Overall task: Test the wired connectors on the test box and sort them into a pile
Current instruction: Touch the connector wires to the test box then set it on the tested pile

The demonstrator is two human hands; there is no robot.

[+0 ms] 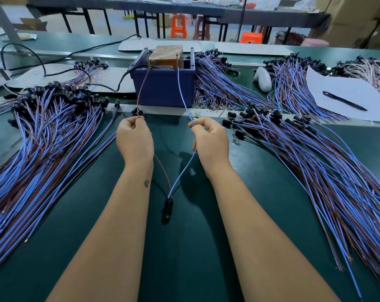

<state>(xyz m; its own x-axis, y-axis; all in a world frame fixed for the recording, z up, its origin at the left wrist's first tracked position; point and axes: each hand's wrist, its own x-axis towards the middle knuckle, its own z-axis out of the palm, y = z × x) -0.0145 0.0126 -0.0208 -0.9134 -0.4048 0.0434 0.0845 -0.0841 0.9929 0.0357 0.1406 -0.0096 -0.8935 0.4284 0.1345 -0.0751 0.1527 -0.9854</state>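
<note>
The left hand [134, 138] pinches the brown wire [141, 90] and the right hand [208, 140] the blue wire [182, 94], both reaching the test box [163, 86] between wire piles [43, 131], connector [168, 207] dangling.

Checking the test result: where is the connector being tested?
In the head view, the black connector hangs low at centre between both forearms, over the green mat, glowing orange at its tip.

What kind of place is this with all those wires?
Probably a factory workbench for testing wiring. Big piles of blue and brown wired connectors lie on a green work table, around a blue test box.
</note>
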